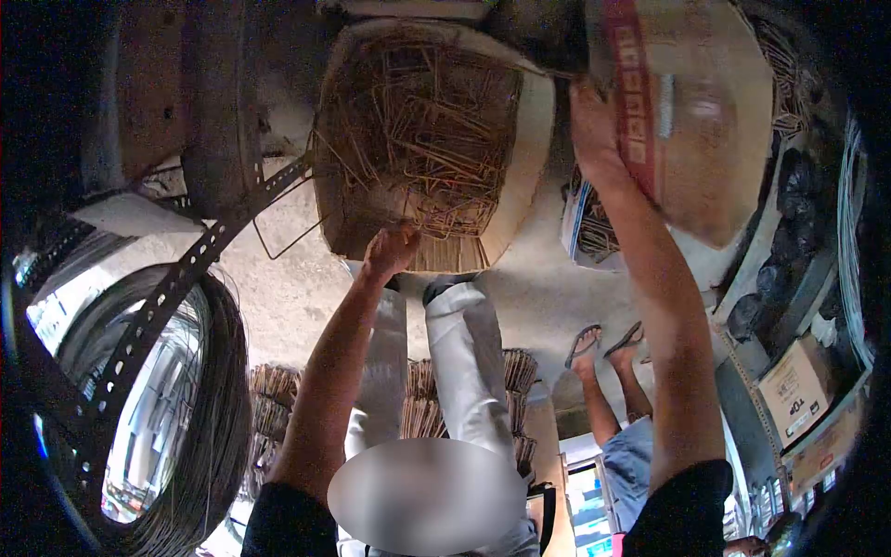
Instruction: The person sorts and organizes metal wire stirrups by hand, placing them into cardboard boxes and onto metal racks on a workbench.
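A cardboard box (529, 158) full of bent, rusty-brown wire pieces (445, 148) stands open in front of my legs. My left hand (393, 251) is closed at the near edge of this box; what its fingers hold, if anything, is too small to name. My right hand (594, 121) is raised at the left side of a larger cardboard box (696, 121) with a red printed band. The hand lies against that box, and its fingertips are hidden in shadow and blur.
A large wire coil (218, 399) and a perforated metal bar (200, 251) stand at the left. Wire bundles (422, 408) lie behind my legs. Another person's sandalled feet (585, 348) are at the right, near a smaller box of wire (594, 227) and a carton (795, 395).
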Action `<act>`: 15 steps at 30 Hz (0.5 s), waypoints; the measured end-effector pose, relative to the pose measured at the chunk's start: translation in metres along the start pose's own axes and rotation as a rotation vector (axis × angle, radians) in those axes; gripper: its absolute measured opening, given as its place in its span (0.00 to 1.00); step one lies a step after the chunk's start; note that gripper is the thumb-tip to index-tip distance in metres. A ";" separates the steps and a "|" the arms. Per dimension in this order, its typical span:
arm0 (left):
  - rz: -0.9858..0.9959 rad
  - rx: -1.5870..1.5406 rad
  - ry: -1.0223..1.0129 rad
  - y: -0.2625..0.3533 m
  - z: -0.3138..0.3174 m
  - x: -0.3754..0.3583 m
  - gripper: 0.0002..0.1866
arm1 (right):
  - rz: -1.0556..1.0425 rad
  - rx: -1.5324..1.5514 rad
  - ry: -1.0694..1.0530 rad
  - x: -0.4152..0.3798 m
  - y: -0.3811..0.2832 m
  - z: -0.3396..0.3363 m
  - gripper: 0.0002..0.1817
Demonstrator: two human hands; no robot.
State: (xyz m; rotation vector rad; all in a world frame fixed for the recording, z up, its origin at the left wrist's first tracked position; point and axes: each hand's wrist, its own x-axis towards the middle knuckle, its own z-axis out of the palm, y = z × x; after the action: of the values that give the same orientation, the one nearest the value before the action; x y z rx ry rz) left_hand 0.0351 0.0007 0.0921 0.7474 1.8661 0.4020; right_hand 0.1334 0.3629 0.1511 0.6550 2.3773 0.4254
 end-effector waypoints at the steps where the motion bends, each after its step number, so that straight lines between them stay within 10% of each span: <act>1: 0.044 0.009 0.035 -0.019 0.014 0.004 0.14 | 0.015 -0.019 0.019 -0.004 0.005 0.001 0.25; 9: 0.113 0.337 0.036 -0.043 0.045 -0.011 0.13 | -0.011 0.002 0.020 -0.001 0.047 0.008 0.23; 12: 0.079 -0.383 0.255 -0.053 0.056 -0.013 0.12 | -0.044 0.264 0.108 0.000 0.058 -0.005 0.25; 15: 0.027 0.118 -0.107 -0.005 0.010 -0.026 0.13 | -0.015 0.159 0.018 0.006 0.063 0.008 0.29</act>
State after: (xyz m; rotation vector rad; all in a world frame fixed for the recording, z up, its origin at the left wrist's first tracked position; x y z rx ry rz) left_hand 0.0492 -0.0209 0.1031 0.8577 1.7918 0.2652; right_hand 0.1567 0.4193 0.1706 0.7073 2.4491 0.2383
